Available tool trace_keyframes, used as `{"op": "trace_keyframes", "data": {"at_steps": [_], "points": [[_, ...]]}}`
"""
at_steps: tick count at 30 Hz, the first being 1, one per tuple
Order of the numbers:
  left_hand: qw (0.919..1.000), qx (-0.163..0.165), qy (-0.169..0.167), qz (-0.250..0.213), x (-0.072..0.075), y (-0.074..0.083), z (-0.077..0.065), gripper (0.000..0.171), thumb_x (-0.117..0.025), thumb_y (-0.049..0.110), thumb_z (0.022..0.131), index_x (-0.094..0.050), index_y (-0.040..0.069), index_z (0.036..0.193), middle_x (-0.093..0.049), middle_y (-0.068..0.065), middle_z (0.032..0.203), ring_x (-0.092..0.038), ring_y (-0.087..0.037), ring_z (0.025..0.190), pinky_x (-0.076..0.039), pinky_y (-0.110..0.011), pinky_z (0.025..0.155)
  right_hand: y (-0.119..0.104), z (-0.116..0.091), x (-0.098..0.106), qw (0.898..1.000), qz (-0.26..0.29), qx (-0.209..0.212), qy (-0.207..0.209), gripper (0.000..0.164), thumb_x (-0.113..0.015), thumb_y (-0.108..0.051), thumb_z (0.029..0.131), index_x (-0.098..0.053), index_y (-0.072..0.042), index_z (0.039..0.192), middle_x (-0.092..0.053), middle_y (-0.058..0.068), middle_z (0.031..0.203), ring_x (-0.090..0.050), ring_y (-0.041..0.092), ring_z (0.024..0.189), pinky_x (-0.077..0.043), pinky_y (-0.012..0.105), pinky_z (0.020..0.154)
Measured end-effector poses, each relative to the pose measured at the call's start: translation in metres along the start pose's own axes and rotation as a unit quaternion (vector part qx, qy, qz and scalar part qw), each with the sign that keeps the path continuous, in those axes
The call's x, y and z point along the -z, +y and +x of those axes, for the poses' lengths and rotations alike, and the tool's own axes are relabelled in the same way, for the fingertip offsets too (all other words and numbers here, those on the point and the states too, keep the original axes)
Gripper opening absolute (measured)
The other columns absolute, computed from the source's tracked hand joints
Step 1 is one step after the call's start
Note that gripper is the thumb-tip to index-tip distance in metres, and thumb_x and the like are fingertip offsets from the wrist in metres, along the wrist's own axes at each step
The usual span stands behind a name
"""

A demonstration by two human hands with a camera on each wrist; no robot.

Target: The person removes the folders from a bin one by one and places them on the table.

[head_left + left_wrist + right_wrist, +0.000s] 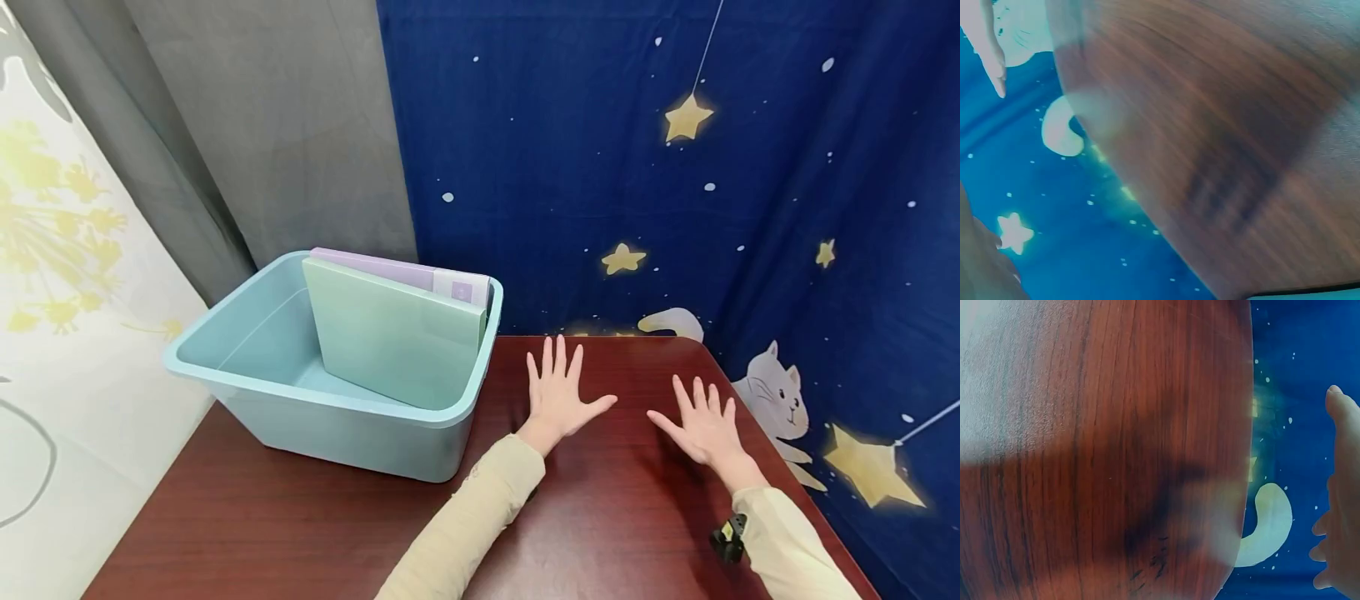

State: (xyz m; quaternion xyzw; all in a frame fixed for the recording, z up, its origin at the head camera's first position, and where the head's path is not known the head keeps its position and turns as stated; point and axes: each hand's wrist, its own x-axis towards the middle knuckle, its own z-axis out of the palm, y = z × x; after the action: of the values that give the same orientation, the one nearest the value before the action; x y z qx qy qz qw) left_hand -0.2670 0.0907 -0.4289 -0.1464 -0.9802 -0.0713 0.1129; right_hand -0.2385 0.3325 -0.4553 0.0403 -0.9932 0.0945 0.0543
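Currently L fingers (pixel 560 355), R fingers (pixel 700 394), both splayed wide, 0 held; 1 bin (pixel 352 437) w/ 2 boxes (pixel 393 337)

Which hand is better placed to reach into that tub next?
Probably the left hand: it's empty, spread open and nearer the light-blue tub. The right hand, also empty, is farther away.

A deep-blue fabric curtain (pixel 540 125) printed with yellow stars (pixel 686 119) and a pale grey cartoon cat (pixel 776 400) hangs beside a grey drape (pixel 300 117) and a white hanging (pixel 82 358) with yellow motifs. Light glints off a reddish-brown wood-grain table (pixel 600 517) with rounded corner.
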Motion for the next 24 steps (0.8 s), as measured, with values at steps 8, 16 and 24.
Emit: {"op": "trace_keyframes", "data": {"at_steps": [8, 16, 24], "points": [[0.9987, -0.032, 0.038, -0.014, 0.024, 0.009, -0.003, 0.093, -0.028, 0.08, 0.075, -0.014, 0.023, 0.147, 0.001, -0.006, 0.153, 0.01, -0.026, 0.138, -0.005, -0.053, 0.108, -0.005, 0.002, 0.006, 1.0, -0.006, 0.006, 0.001, 0.089, -0.037, -0.064, 0.086, -0.017, 0.001, 0.143, -0.013, 0.038, 0.14, -0.008, 0.056, 0.126, 0.002, 0.067, 0.097], [0.9963, -0.046, 0.071, -0.015, 0.042, 0.014, -0.005, 0.095, -0.029, 0.081, 0.073, -0.014, 0.023, 0.147, 0.0, -0.006, 0.153, 0.016, -0.024, 0.137, -0.005, -0.052, 0.108, -0.008, 0.002, 0.007, 1.0, -0.009, 0.006, -0.006, 0.089, -0.036, -0.064, 0.086, -0.018, 0.002, 0.142, -0.013, 0.038, 0.14, -0.008, 0.056, 0.126, 0.002, 0.068, 0.097], [0.9937, -0.044, 0.103, -0.003, 0.064, 0.009, -0.009, 0.095, -0.03, 0.081, 0.073, -0.016, 0.022, 0.147, -0.003, -0.007, 0.153, 0.008, -0.025, 0.139, -0.007, -0.052, 0.108, -0.008, 0.003, 0.009, 1.0, -0.006, 0.006, -0.01, 0.089, -0.036, -0.064, 0.085, -0.016, 0.001, 0.143, -0.011, 0.038, 0.141, -0.007, 0.056, 0.126, 0.003, 0.067, 0.097]]}}
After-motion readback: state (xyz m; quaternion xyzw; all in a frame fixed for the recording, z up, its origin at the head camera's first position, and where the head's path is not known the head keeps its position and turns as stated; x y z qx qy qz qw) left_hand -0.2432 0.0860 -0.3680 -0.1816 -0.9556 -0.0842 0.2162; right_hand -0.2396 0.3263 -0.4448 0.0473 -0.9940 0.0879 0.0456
